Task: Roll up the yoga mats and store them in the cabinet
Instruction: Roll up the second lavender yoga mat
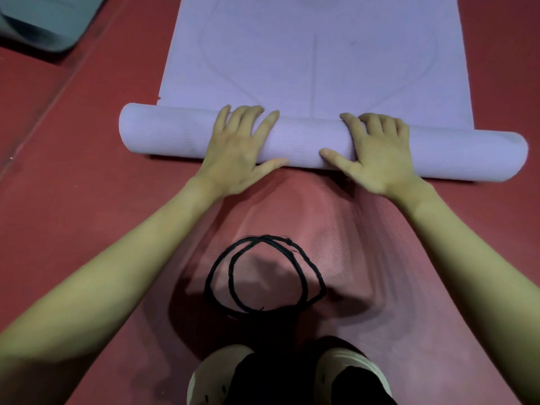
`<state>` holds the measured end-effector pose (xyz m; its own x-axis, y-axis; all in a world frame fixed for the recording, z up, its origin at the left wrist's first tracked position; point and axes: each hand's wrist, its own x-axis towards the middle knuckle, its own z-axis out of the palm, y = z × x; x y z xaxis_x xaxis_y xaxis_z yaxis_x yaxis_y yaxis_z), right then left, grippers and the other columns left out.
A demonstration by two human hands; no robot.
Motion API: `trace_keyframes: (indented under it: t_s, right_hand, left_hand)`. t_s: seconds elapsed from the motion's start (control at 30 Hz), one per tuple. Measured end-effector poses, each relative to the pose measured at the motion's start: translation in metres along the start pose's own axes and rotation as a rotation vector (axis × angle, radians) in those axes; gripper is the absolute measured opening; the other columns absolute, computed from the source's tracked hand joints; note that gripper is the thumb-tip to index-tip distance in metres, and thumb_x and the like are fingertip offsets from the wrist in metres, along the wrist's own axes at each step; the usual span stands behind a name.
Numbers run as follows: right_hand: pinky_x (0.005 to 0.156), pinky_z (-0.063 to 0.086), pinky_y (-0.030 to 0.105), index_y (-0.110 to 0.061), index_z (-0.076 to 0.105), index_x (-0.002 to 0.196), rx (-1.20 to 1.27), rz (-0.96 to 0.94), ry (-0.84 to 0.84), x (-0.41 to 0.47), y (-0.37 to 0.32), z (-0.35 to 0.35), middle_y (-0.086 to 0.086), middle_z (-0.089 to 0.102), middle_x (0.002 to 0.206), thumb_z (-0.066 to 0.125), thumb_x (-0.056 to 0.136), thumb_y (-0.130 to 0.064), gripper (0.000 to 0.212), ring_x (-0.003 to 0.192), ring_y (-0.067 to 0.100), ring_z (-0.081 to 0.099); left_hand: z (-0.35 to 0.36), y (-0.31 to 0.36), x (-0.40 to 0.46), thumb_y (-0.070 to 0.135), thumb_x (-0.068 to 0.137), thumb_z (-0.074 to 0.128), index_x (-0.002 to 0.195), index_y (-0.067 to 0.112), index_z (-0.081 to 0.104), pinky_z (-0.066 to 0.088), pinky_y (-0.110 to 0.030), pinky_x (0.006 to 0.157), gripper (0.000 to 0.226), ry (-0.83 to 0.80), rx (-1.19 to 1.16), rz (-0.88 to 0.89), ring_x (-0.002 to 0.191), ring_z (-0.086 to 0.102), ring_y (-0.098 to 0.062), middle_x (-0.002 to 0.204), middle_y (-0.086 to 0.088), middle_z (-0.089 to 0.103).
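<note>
The fingers [247, 119] of the left hand [236, 153] and of the right hand [377, 156] are spread flat and pressed on the rolled part of the purple yoga mat [321, 68], whose unrolled length is laid beyond them on the red floor [73, 185]. A black cord loop [263, 276] is seen nearer the body, a grey mat [43, 21] far left.
</note>
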<state>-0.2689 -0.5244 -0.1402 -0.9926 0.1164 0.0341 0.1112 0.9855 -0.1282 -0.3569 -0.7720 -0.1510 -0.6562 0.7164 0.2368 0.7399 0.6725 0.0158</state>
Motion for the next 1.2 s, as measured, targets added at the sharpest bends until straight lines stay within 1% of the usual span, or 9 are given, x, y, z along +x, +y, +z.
trace_keyframes:
  t_s: [0.13,0.23,0.33,0.57,0.7,0.8,0.9,1.1,1.2]
  right_hand:
    - [0.103,0.028,0.050,-0.029,0.035,0.149,-0.019,-0.067,-0.110,0.010,0.008,-0.007,0.013,0.053,0.132,0.032,0.056,-0.092,0.112,0.120,0.038,0.048]
    - [0.099,0.030,0.048,-0.033,0.041,0.144,-0.001,-0.057,-0.107,0.012,0.008,-0.009,0.010,0.057,0.126,0.036,0.053,-0.085,0.105,0.112,0.039,0.052]
    - [0.093,0.031,0.045,-0.036,0.046,0.138,0.018,-0.049,-0.100,0.013,0.004,-0.016,0.008,0.060,0.119,0.038,0.052,-0.082,0.098,0.107,0.037,0.054]
    - [0.090,0.031,0.044,-0.038,0.049,0.133,0.079,-0.054,-0.153,-0.027,0.000,-0.031,0.003,0.062,0.114,0.051,0.055,-0.078,0.087,0.102,0.035,0.055]
    - [0.089,0.031,0.042,-0.040,0.048,0.133,0.083,-0.075,-0.177,-0.065,-0.003,-0.038,-0.002,0.062,0.113,0.051,0.059,-0.080,0.083,0.098,0.032,0.054]
    - [0.091,0.031,0.043,-0.043,0.046,0.133,0.104,-0.081,-0.229,-0.085,-0.006,-0.042,-0.005,0.062,0.113,0.044,0.059,-0.085,0.085,0.100,0.030,0.053]
    - [0.091,0.032,0.043,-0.044,0.046,0.131,0.107,-0.092,-0.265,-0.095,-0.008,-0.037,-0.007,0.062,0.111,0.045,0.060,-0.085,0.082,0.099,0.029,0.054]
    - [0.089,0.031,0.039,-0.049,0.043,0.131,0.137,-0.074,-0.401,-0.074,-0.004,-0.036,-0.006,0.061,0.109,0.052,0.054,-0.083,0.084,0.101,0.028,0.054]
    - [0.094,0.031,0.040,-0.047,0.042,0.135,0.134,-0.082,-0.447,-0.066,-0.002,-0.036,-0.003,0.060,0.112,0.052,0.054,-0.083,0.090,0.106,0.027,0.053]
  left_hand:
    - [-0.002,-0.007,0.014,0.082,0.080,0.028,0.145,0.013,0.039,0.027,-0.057,0.107,0.095,-0.128,0.042,-0.007,0.120,0.047,-0.037,0.133,-0.019,0.050]
    - [-0.005,-0.008,0.022,0.085,0.073,0.026,0.142,0.016,0.041,0.031,-0.054,0.101,0.099,-0.192,0.060,-0.031,0.111,0.052,-0.038,0.126,-0.020,0.054]
    - [-0.010,-0.008,0.024,0.084,0.075,0.026,0.137,0.015,0.045,0.037,-0.049,0.091,0.095,-0.173,0.076,-0.017,0.099,0.055,-0.038,0.115,-0.022,0.058]
    - [-0.025,0.013,-0.008,0.082,0.079,0.033,0.132,0.015,0.050,0.040,-0.046,0.085,0.087,-0.122,0.044,0.023,0.092,0.057,-0.035,0.106,-0.018,0.060]
    - [-0.042,0.033,-0.037,0.083,0.077,0.033,0.131,0.017,0.050,0.040,-0.044,0.086,0.087,-0.191,-0.013,0.011,0.092,0.058,-0.034,0.106,-0.015,0.062]
    - [-0.049,0.041,-0.056,0.083,0.076,0.035,0.129,0.016,0.054,0.042,-0.043,0.085,0.087,-0.190,-0.051,0.012,0.090,0.059,-0.033,0.102,-0.013,0.063]
    - [-0.044,0.044,-0.070,0.081,0.078,0.040,0.127,0.013,0.057,0.043,-0.043,0.084,0.085,-0.161,-0.079,0.029,0.089,0.059,-0.032,0.101,-0.012,0.062]
    - [-0.032,0.052,-0.079,0.067,0.090,0.047,0.131,0.000,0.053,0.037,-0.046,0.098,0.079,-0.061,-0.051,0.071,0.108,0.054,-0.035,0.121,-0.018,0.058]
    - [-0.029,0.044,-0.071,0.069,0.090,0.041,0.130,0.000,0.053,0.040,-0.045,0.091,0.080,-0.083,-0.016,0.126,0.103,0.056,-0.034,0.118,-0.016,0.059]
